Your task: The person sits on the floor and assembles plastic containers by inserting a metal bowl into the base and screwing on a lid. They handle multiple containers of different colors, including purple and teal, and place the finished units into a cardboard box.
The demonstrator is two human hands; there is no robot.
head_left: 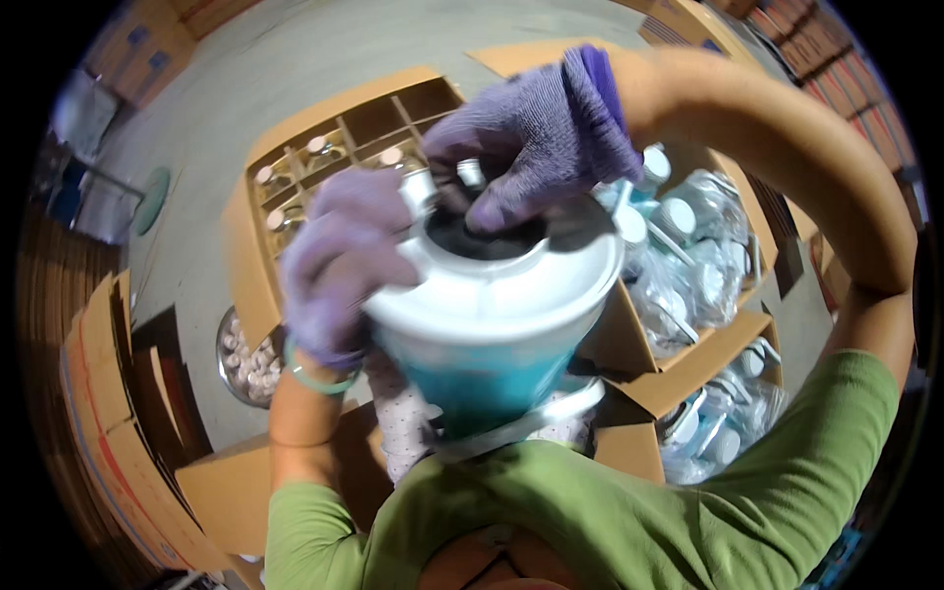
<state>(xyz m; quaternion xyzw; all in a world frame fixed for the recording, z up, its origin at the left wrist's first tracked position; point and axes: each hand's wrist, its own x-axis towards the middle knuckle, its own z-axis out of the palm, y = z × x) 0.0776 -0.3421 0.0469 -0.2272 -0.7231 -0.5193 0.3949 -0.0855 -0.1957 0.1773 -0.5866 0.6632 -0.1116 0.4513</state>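
A large teal jug (472, 379) with a wide white lid (492, 300) is held up close in front of my body. A white band or handle (531, 423) shows at its lower end. My left hand (349, 261), in a purple knit glove, is wrapped over the left edge of the lid. My right hand (526, 147), gloved the same way, bends down from above. Its fingers and thumb pinch together at the dark round centre (492, 241) of the lid. Whether that centre is a cap or an opening I cannot tell, and what the fingertips hold is hidden. Motion blurs both hands.
Ahead stands a divided carton (364, 103) with several white-capped clear bottles. Cartons (639, 329) at the right hold several plastic-wrapped jugs (688, 256) with white lids. A round metal bowl (231, 369) of small pale pieces sits at the left, near stacked flat cardboard (108, 393).
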